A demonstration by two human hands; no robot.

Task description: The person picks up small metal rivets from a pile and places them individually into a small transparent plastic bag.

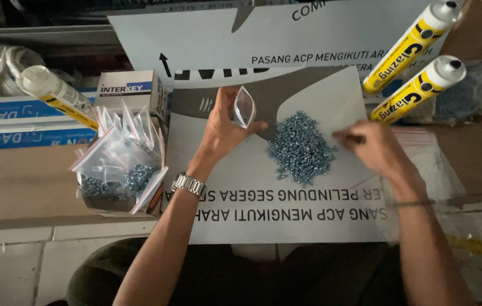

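Fingers of my left hand (222, 129) pinch a small clear zip bag (244, 106) upright just left of the screw pile (300, 148), while my right hand (372, 148) at the pile's right edge pinches closed, on what I cannot tell.

Dim light — pale tiled floor (14, 266)

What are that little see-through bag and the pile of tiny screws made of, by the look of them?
The small bag in the left hand looks like thin clear plastic: glossy and see-through. The screws appear to be metal, probably plated steel, with a silvery-grey glint.
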